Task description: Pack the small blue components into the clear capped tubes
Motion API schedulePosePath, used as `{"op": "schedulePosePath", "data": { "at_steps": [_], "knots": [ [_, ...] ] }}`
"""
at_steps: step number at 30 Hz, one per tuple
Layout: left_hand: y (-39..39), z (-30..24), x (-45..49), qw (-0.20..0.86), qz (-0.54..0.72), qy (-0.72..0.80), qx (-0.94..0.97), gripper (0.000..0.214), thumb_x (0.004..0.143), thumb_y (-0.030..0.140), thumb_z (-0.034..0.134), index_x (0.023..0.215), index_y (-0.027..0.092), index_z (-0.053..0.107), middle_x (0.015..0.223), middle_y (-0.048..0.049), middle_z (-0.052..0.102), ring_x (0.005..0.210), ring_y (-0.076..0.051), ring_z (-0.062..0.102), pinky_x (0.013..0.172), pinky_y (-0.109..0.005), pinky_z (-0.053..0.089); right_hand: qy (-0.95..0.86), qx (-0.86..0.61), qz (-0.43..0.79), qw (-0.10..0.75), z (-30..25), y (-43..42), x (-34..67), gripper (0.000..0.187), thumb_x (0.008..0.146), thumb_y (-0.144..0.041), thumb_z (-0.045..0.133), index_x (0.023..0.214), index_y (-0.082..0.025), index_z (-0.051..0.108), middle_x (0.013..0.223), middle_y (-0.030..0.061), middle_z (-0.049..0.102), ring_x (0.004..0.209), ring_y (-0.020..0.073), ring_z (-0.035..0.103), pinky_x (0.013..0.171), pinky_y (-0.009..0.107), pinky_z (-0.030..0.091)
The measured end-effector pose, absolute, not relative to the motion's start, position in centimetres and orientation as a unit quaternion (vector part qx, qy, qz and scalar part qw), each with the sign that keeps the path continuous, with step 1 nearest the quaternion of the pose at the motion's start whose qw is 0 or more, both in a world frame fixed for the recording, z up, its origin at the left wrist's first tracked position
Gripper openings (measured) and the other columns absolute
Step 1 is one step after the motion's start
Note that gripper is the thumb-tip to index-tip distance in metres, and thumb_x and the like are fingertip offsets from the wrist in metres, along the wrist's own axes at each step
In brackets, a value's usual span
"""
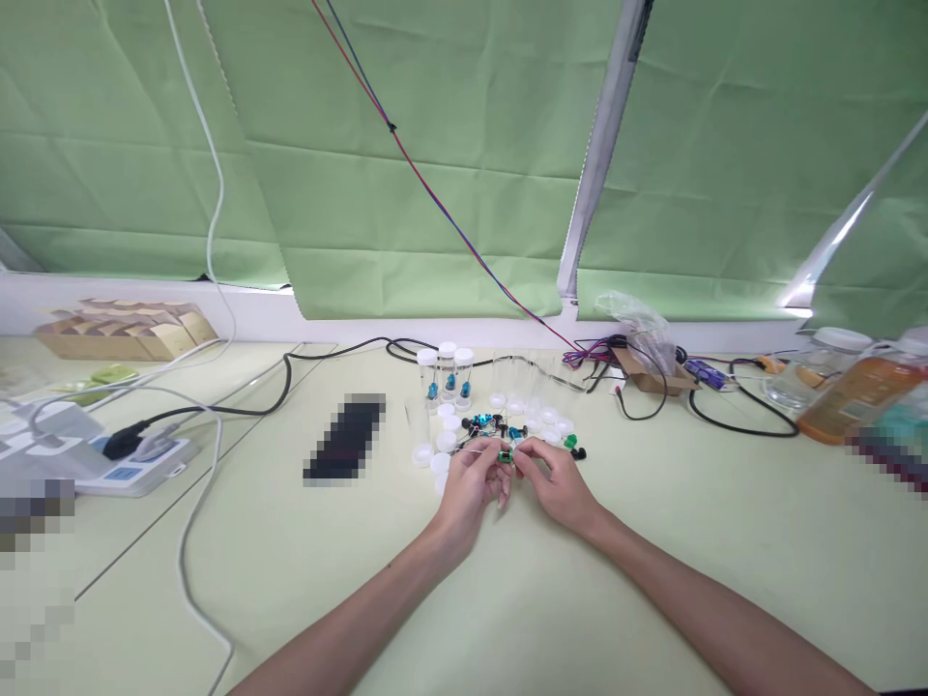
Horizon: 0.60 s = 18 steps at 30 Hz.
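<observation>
Between my two hands is a small green piece with a dark patch (506,455), too small to identify exactly. My left hand (471,476) pinches it from the left, with a thin pale strand or stick near the thumb. From the right, the fingertips of my right hand (555,480) are closed at the edge of the same piece; whether they grip anything else is hidden. Just beyond lie blue and black small parts (481,421) and several white round caps (551,425). Capped clear tubes (464,382) with blue parts inside stand behind them.
Uncapped clear tubes (518,372) stand farther back. Left are a blurred black slab (346,440), a power strip (145,469) with cables and a divided cardboard box (130,332). To the right are a small open box (656,375), a bottle of amber liquid (855,396) and a black cable loop.
</observation>
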<state>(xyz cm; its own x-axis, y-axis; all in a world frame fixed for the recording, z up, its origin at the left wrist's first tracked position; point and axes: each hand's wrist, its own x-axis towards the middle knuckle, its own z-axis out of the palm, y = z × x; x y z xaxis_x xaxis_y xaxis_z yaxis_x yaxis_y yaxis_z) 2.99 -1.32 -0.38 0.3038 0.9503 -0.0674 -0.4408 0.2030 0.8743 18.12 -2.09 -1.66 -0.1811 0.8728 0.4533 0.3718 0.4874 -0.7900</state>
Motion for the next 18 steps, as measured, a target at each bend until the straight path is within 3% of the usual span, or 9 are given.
{"op": "schedulePosePath", "data": {
  "at_steps": [5,11,18],
  "knots": [
    [-1.37,-0.34,3.06,0.707,0.493,0.317,0.396,0.026,0.077,0.038,0.07,0.082,0.016,0.059,0.059,0.0,0.058,0.044,-0.01,0.049,0.039,-0.02,0.036,-0.72,-0.437,0.263,0.47,-1.7,-2.09,18.06,0.033,0.098,-0.033,0.044,0.069,-0.02,0.053,0.065,-0.0011,0.055,0.063,0.0143,0.052,0.064,0.027,0.041],
    [-1.33,0.02,3.07,0.703,0.511,0.312,0.384,0.023,0.076,0.036,0.071,0.08,0.015,0.061,0.06,0.0004,0.058,0.044,-0.009,0.049,0.039,-0.02,0.036,-0.71,-0.42,0.269,0.496,-1.57,-2.15,18.07,0.015,0.092,-0.03,0.055,0.102,-0.02,0.059,0.088,0.0036,0.066,0.083,0.0181,0.063,0.079,0.031,0.048],
    [-1.37,0.15,3.07,0.702,0.513,0.315,0.382,0.023,0.076,0.035,0.071,0.08,0.015,0.061,0.057,0.001,0.056,0.043,-0.009,0.049,0.038,-0.02,0.036,-0.717,-0.411,0.261,0.499,-1.77,-2.1,18.18,0.015,0.092,-0.028,0.055,0.104,-0.02,0.059,0.092,0.0053,0.067,0.086,0.019,0.063,0.081,0.033,0.05]
  ]
}}
